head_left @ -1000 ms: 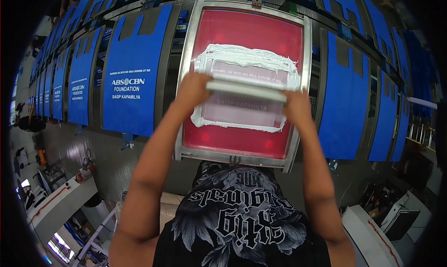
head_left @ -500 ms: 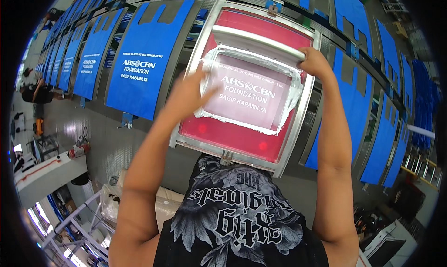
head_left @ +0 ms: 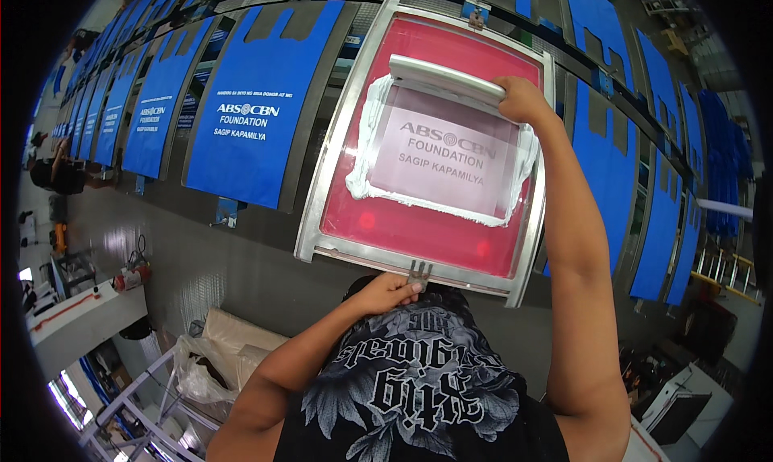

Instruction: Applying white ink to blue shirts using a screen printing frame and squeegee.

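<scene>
left hand (head_left: 385,291) gripping screen frame (head_left: 322,212), right hand (head_left: 522,100) on squeegee (head_left: 447,77) (far end)

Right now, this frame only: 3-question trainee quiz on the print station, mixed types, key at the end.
1. Multiple choice: what does the right hand hold? A) squeegee B) blue bag C) fire extinguisher
2. True or false: the left hand grips the bracket at the near edge of the screen frame.
3. Fill in: the mesh around the white ink is ___ in colour.

Key:
1. A, the squeegee, at the far end of the screen.
2. True.
3. Red. Blue bags lie in a row to the left.
</scene>
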Motion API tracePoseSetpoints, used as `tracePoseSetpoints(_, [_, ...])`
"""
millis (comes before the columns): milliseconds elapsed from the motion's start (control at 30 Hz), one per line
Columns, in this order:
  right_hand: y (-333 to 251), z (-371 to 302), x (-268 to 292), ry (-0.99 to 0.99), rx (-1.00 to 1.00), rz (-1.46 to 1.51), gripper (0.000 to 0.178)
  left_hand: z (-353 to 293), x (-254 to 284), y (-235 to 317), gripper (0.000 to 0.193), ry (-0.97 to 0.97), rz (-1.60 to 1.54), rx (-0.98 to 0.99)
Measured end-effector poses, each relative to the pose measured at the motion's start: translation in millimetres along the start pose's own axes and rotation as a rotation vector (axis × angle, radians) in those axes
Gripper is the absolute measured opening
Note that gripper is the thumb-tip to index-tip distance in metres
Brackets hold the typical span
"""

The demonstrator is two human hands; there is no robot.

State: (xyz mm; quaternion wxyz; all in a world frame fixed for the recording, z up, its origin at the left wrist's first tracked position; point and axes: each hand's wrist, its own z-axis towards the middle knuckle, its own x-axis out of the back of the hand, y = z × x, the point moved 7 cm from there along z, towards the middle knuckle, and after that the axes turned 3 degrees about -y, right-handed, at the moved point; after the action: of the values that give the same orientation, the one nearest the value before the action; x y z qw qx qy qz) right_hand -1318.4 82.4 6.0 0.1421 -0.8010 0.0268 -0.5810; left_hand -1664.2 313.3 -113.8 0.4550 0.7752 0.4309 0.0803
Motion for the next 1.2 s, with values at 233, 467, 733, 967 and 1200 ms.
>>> tracePoseSetpoints(233, [-68,-138,-59,0.027,0.121,0.002,0.049,-3,-1,9,0.04,-0.042,0.046,0.016])
tracePoseSetpoints(467, [-119,-212,-94,0.148,0.14,-0.009,0.037,2,25,-25,0.042,0.023,0.058,0.214])
tracePoseSetpoints(733, [-70,-207,-118,0.138,0.019,0.231,0.041,-48,72,-50,0.049,0.214,0.362,0.297])
tracePoseSetpoints(967, [-36,-176,-147,0.135,-0.03,0.997,0.035,-112,182,88,0.044,1.053,0.722,-0.166])
tracePoseSetpoints(1200, [-36,-171,-147,0.207,-0.153,1.318,0.038,-110,260,67,0.056,0.964,0.313,-0.23])
